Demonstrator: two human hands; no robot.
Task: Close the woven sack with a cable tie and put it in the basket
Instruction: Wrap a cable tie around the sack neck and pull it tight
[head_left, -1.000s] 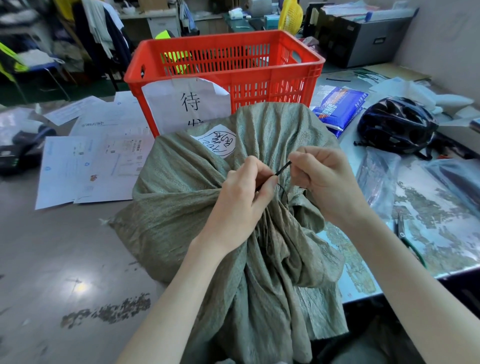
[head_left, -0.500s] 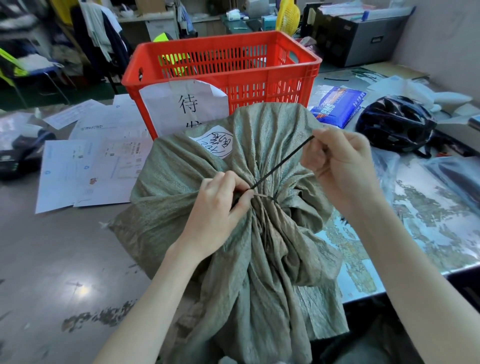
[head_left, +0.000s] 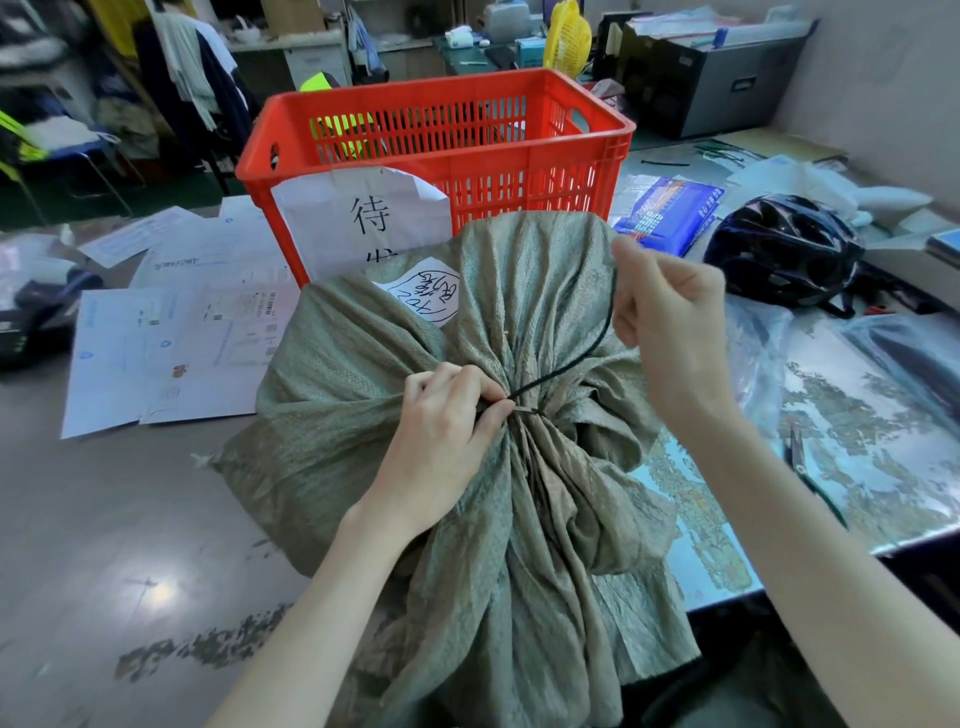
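Observation:
A grey-green woven sack (head_left: 363, 395) lies on the table in front of me, its mouth gathered into a bunch. A black cable tie (head_left: 576, 358) circles the gathered neck and its loose tail runs up to the right. My left hand (head_left: 441, 441) pinches the tie's head at the neck. My right hand (head_left: 670, 327) is closed on the tail, held up and to the right, with the tail curved. The red plastic basket (head_left: 519, 171) stands just behind the sack, a paper sign taped to its front.
Printed sheets (head_left: 171, 332) lie to the left of the sack. A black bike helmet (head_left: 784, 249) and a blue packet (head_left: 670, 213) sit at the right. Clear plastic bags (head_left: 893, 353) and a pair of pliers (head_left: 810, 478) lie on the map-covered table near its right edge.
My right hand has drawn the tie's tail out to the right, so the loop has closed tight on the sack's neck. My left hand has stayed pinched at the tie's head.

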